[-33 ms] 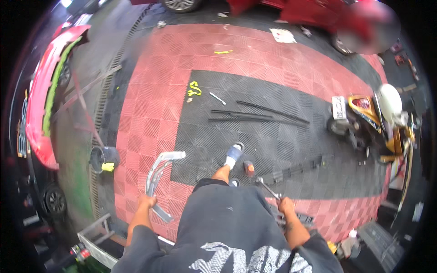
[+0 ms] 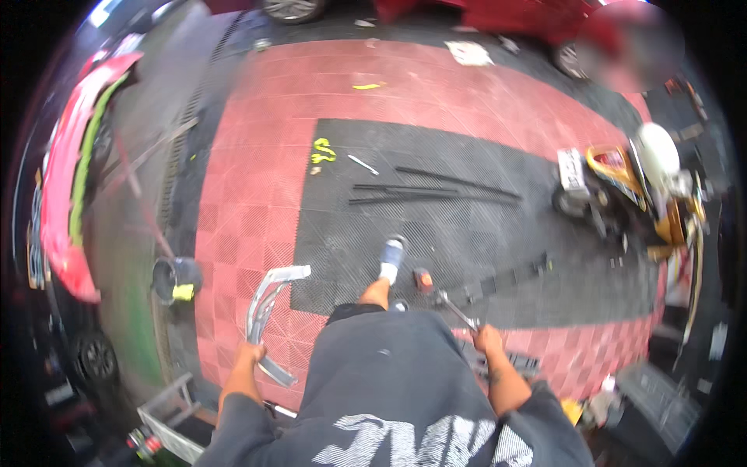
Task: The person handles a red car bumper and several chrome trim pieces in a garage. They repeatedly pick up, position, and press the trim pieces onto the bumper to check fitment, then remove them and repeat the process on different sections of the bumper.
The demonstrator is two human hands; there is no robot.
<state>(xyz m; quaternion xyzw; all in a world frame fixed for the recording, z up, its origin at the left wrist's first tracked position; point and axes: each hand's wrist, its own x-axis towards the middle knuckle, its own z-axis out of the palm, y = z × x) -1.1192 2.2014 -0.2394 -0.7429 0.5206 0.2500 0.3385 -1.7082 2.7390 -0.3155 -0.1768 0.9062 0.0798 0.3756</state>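
My left hand (image 2: 251, 355) is closed around a curved silver trim piece (image 2: 259, 305), which looks like a car part; it hangs over the red floor tiles with its upper end bent right. In my right hand (image 2: 488, 339) is a slim silver hand tool (image 2: 461, 310) with a wider head, wrench-like in shape; its head points up and left, away from my body. Below that head, a small orange-and-dark object (image 2: 422, 280) rests on the black tiles beside my foot in a blue slide (image 2: 394, 251). A long black slotted strip (image 2: 498, 282) lies on the floor beyond the tool.
Ahead lie thin black strips (image 2: 436, 191), a white pen-like stick (image 2: 362, 164) and a yellow-green strap (image 2: 324, 151). A black bucket (image 2: 164, 282) stands left, near a pink-red bumper (image 2: 65, 187). At right is a motorcycle (image 2: 615, 183); a red car (image 2: 498, 17) stands far ahead.
The view has shifted slightly, so the floor items appear a little further left. My foot appears a little further forward. Both hands keep their holds.
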